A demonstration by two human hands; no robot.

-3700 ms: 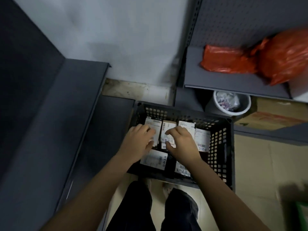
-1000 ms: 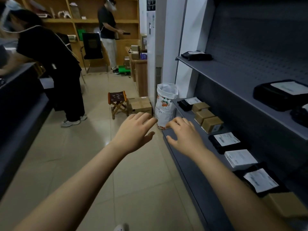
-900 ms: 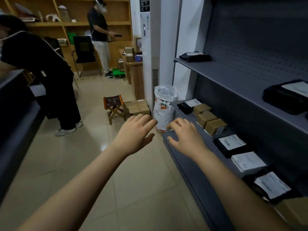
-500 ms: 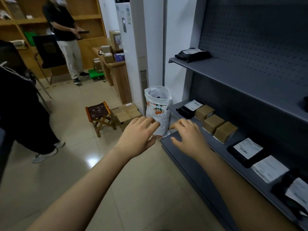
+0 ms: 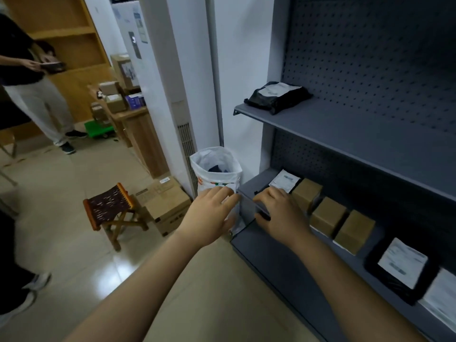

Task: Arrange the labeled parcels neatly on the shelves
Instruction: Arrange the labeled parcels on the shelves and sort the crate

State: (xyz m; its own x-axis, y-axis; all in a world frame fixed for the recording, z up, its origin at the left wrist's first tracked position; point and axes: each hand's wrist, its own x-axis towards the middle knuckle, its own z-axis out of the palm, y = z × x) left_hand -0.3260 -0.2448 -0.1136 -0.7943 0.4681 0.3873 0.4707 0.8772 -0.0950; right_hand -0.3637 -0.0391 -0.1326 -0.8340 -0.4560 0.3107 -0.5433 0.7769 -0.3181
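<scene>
My left hand [image 5: 209, 215] and my right hand [image 5: 281, 213] are stretched forward, palms down, fingers apart, holding nothing. The right hand hovers over the near left end of the grey lower shelf [image 5: 278, 257]. Just beyond it lies a black parcel with a white label [image 5: 283, 181], then three brown cardboard boxes [image 5: 328, 215] in a row, then another black labeled parcel [image 5: 402, 267]. A black bagged parcel [image 5: 276, 96] sits on the upper shelf [image 5: 345, 129]. The left hand hangs over the floor in front of a white sack [image 5: 217, 169].
A small folding wooden stool [image 5: 111, 208] and a cardboard box [image 5: 167, 206] stand on the tiled floor to the left. A wooden desk [image 5: 138, 129] with small boxes is behind them. A person in light trousers [image 5: 37, 99] stands at the far left.
Since the crate view, my gaze has swung up to the shelving. Over the last second the view has turned right and closer to the lower shelf's left end; both hands stay empty.
</scene>
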